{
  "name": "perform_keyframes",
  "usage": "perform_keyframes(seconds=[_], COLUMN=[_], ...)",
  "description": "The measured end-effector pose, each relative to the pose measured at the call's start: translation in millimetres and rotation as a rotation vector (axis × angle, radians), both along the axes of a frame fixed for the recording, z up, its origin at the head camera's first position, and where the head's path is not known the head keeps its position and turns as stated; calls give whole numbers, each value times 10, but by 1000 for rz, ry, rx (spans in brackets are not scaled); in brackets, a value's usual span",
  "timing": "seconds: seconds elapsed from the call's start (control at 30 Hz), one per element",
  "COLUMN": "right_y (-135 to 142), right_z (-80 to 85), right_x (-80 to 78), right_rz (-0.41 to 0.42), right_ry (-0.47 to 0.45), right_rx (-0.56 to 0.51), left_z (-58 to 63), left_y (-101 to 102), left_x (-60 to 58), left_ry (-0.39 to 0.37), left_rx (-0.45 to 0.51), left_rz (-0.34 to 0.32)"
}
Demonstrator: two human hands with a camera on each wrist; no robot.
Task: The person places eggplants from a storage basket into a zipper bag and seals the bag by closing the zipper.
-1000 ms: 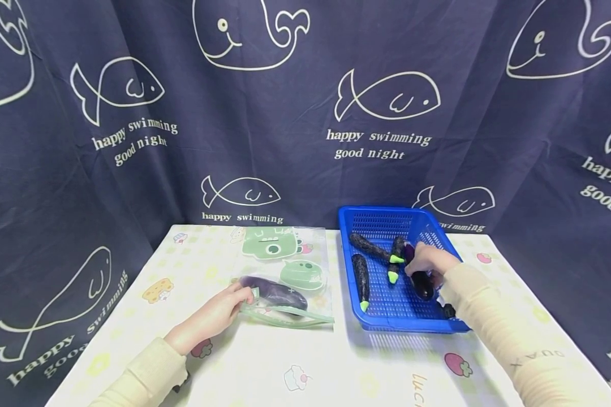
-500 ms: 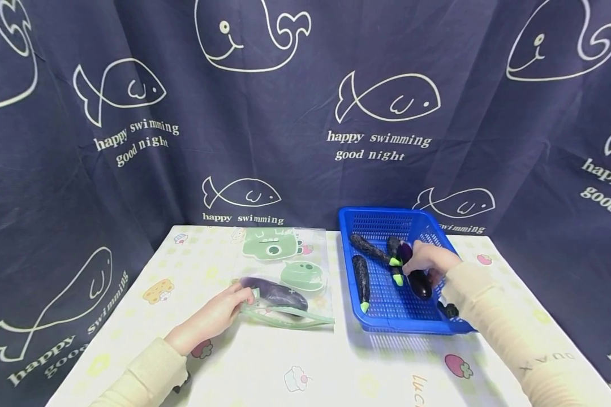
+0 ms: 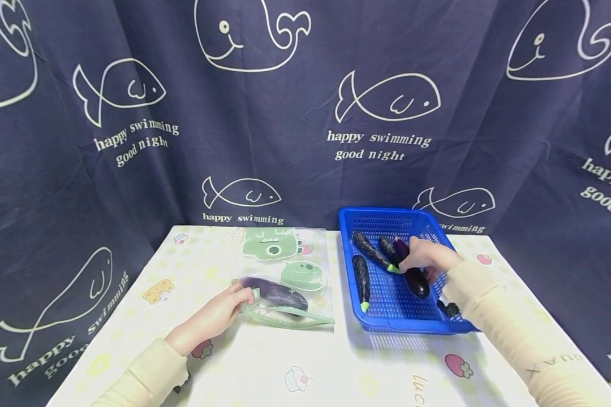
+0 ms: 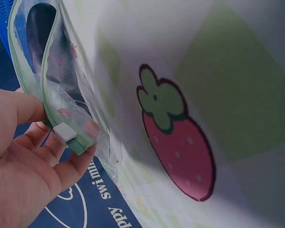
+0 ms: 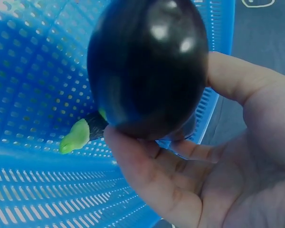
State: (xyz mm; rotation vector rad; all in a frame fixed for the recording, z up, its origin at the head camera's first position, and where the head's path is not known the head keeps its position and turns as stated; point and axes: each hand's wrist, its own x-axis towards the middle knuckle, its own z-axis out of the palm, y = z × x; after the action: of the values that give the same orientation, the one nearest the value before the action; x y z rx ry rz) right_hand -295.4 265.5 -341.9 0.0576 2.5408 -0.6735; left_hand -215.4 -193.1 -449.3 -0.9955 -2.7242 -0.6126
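My right hand (image 3: 424, 257) grips a glossy dark purple eggplant (image 3: 413, 275) inside the blue plastic basket (image 3: 369, 219); in the right wrist view the eggplant (image 5: 147, 66) fills the frame with fingers (image 5: 152, 180) curled under it. Three slimmer eggplants with green tips (image 3: 360, 277) lie in the basket beside it. My left hand (image 3: 214, 316) pinches the green zip edge of a clear zip bag (image 3: 285, 271) lying on the table. One eggplant (image 3: 274, 292) is inside the bag. The left wrist view shows fingers (image 4: 61, 156) on the bag's zip strip (image 4: 69, 135).
The table (image 3: 336, 367) has a pale cloth printed with strawberries and cakes. A dark blue curtain with fish and whale drawings (image 3: 305, 113) hangs close behind. The basket stands at the back right, the bag at centre left.
My right hand has lifted the dark eggplant slightly and shifted it toward the basket's far side. The left hand and the bag have stayed put.
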Motion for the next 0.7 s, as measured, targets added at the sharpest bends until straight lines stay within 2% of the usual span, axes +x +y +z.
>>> perform_keyframes(seconds=[0.7], right_y=[-119], right_z=[125], right_x=[83], right_rz=[78], right_ry=[85], right_rx=[-14], left_z=[-46], left_y=[-8], left_x=[-38], left_ry=[-14], left_rx=[4], left_rz=[4])
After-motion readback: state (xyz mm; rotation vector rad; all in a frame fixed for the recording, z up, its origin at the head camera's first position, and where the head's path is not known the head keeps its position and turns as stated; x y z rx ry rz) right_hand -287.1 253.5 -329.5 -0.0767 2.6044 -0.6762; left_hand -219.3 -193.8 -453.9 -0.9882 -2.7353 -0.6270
